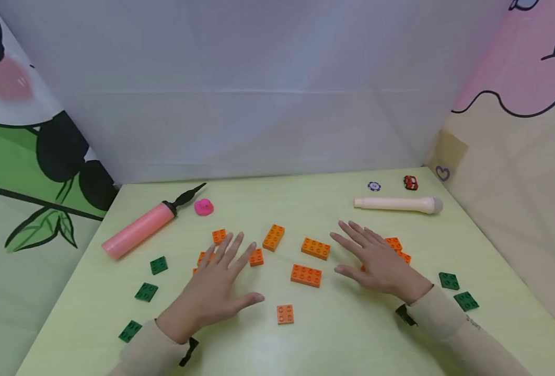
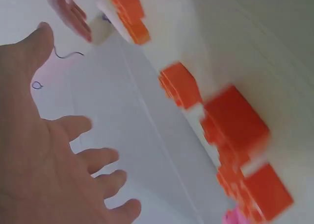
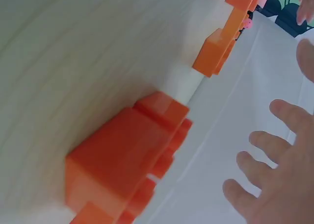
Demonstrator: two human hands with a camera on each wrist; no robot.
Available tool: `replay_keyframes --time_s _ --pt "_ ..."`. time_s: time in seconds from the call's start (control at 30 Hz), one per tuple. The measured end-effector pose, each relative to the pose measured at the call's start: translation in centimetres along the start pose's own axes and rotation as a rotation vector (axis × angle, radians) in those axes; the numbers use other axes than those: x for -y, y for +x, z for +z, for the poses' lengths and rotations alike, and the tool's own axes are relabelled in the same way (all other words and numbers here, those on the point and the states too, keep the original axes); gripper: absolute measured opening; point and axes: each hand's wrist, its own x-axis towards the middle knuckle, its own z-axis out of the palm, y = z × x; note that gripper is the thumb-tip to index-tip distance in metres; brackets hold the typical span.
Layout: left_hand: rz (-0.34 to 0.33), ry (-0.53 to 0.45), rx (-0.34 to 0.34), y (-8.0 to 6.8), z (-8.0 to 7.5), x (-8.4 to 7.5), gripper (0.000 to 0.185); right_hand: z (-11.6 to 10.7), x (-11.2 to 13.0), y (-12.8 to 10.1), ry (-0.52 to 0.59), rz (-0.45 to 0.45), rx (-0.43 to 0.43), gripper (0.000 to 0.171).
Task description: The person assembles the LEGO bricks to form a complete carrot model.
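Observation:
My left hand (image 1: 216, 290) is held over the left-hand orange bricks, its fingers spread and holding nothing. Small orange bricks (image 1: 218, 236) show around its fingertips, partly covered by them. The left wrist view shows a gap between that palm (image 2: 49, 140) and a red-orange brick (image 2: 238, 121). On the other side, my right hand (image 1: 376, 258) spreads its fingers beside more orange bricks (image 1: 393, 243), partly hiding them. The right wrist view has its fingers apart from a large orange brick (image 3: 117, 155). Between the hands lie longer orange bricks (image 1: 305, 275) and a square one (image 1: 285, 314).
Green bricks (image 1: 146, 292) lie at the left, and two more green bricks (image 1: 449, 280) at the right. Behind are a pink hand pump (image 1: 138, 231), a pink rubber duck (image 1: 204, 207), a white microphone-like stick (image 1: 397, 204), a poker chip (image 1: 374, 186) and a red toy car (image 1: 411, 183).

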Motion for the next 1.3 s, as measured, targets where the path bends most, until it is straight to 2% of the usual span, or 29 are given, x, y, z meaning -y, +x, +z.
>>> replay_keyframes --time_s 0.1,0.2,0.37,0.53,0.63,0.87,1.17,1.3 --pt "0.048 -0.11 0.08 0.2 0.5 -1.3 0.085 0.0 0.7 0.3 0.067 -0.019 -0.019 0.065" --pt "0.107 -0.188 0.153 0.6 1.2 -2.5 0.069 0.2 1.7 0.7 0.12 -0.031 0.012 0.055" --pt "0.189 -0.157 0.194 1.3 2.1 -3.9 0.053 1.0 3.3 1.3 0.132 -0.047 0.114 0.048" --pt "0.221 -0.108 0.195 2.0 2.8 -4.6 0.041 1.8 4.4 2.2 0.059 -0.082 0.155 0.046" --pt "0.243 -0.1 0.167 2.3 3.2 -5.0 0.03 2.2 4.6 2.5 0.037 -0.094 0.169 0.044" --pt "0.277 -0.086 0.105 3.4 3.7 -5.6 0.014 2.0 4.6 2.7 0.079 -0.089 0.139 0.039" --pt "0.267 -0.064 0.118 4.7 3.9 -6.0 0.016 2.1 4.5 2.6 0.127 -0.098 0.12 0.036" --pt "0.212 -0.076 0.124 4.4 3.3 -5.7 0.024 2.0 4.9 2.5 0.141 -0.111 0.143 0.036"
